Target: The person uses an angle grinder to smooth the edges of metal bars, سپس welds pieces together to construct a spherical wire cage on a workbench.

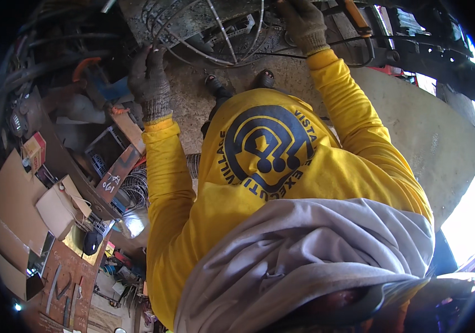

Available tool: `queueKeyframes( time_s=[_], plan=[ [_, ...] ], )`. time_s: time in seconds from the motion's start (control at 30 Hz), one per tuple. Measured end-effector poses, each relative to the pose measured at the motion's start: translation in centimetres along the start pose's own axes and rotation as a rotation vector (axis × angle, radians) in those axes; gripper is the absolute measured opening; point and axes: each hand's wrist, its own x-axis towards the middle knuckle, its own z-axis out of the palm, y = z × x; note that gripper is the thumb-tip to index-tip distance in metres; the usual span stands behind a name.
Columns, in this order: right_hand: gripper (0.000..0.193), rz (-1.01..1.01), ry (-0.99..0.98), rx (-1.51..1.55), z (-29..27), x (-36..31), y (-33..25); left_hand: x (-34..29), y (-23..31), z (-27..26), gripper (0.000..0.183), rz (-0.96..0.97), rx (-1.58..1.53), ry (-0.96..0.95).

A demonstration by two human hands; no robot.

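Observation:
My left hand [150, 83], in a dark grey knit glove, is at the upper left by the edge of a worn metal work surface [132, 14]. Its fingers are bent close together beside the loops of a thin banded cable [201, 54]; whether they grip the cable is unclear. Farther to the right, my right hand [306, 26], gloved likewise, reaches over the same surface. The top edge of the view cuts off its fingertips. Just right of it lies a tool with an orange handle [356, 18] and a dark curved frame.
Cardboard boxes [12, 202] and a rust-brown board [62, 266] with metal strips stand at the left. Coiled wire [136, 186] lies below my left forearm. A large flat grey sheet [423, 130] spreads at the right. My feet [219, 86] stand on a stained floor [185, 119].

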Motion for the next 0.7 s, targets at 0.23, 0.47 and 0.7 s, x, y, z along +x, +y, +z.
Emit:
queueKeyframes(
  time_s=[0.23,0.47,0.7],
  plan=[
    [0.023,-0.045,0.04,-0.121,0.1,0.0,-0.2,0.0,0.2,-0.5,0.03,0.009,-0.064,-0.077],
    [0.023,-0.101,0.109,-0.015,0.7,-0.2,-1.2,0.9,-0.8,-0.6,0.026,0.35,0.39,-0.006],
    [0.022,-0.238,0.144,-0.122,-0.3,0.7,-1.3,0.9,0.7,-0.4,0.029,0.337,0.586,-0.08]
  ],
)
